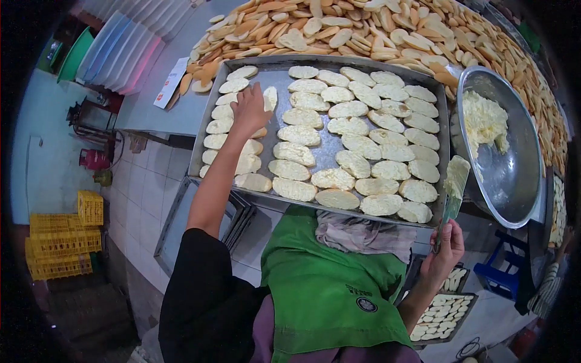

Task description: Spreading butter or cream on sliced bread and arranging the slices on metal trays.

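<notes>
My left hand [251, 110] reaches over the left part of a metal baking tray [447, 136], its fingers at a bread slice [270, 98] standing at a steep angle; whether they grip it cannot be told. Rows of oval bread slices coated with pale cream lie in the tray. My right hand [445, 245] holds a spatula [451, 206] upright by its handle at the tray's lower right corner. Pale cream [456, 174] covers the spatula's blade. Right of the tray, a steel bowl [522, 181] holds a mass of the same-looking cream [485, 120].
A large heap of plain bread slices [336, 27] lies behind the tray. A printed paper [171, 83] is on the table at left. More filled trays [442, 317], a blue plastic stool [499, 272], yellow crates [63, 240] and empty trays [174, 227] stand lower down.
</notes>
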The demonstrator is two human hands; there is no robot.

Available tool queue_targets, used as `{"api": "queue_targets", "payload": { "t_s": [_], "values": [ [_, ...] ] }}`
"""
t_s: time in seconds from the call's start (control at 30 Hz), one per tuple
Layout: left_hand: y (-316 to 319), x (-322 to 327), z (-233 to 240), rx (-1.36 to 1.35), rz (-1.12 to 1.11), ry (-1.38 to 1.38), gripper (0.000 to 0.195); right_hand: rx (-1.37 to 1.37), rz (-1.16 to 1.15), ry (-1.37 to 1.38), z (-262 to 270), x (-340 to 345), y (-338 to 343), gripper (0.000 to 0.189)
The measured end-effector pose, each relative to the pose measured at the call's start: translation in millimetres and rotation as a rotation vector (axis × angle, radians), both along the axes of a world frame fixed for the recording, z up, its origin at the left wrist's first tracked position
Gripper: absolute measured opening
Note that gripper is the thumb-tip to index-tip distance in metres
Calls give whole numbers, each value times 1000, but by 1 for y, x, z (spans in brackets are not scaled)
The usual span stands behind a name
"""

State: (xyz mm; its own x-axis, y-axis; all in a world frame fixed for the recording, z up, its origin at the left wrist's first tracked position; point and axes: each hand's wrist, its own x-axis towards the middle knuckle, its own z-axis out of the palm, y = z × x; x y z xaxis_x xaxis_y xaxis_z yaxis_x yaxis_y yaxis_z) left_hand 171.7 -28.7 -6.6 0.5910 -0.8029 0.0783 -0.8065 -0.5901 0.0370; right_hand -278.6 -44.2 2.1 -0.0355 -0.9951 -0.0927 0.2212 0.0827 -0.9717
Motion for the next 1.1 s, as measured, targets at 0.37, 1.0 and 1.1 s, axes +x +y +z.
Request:
{"api": "queue_targets", "payload": {
  "t_s": [0.37, 1.0, 1.1],
  "values": [
    [-17, 4, -10, 71, 121, 53, 68, 43, -66, 1, -1, -5, 0, 16],
    [52, -103, 31, -57, -553, 180, 46, 32, -66, -7, -1, 1, 0, 14],
    [54, -111, 25, 9, -512, 249, 46, 20, -47, -3, 1, 1, 0, 13]
  ]
}}
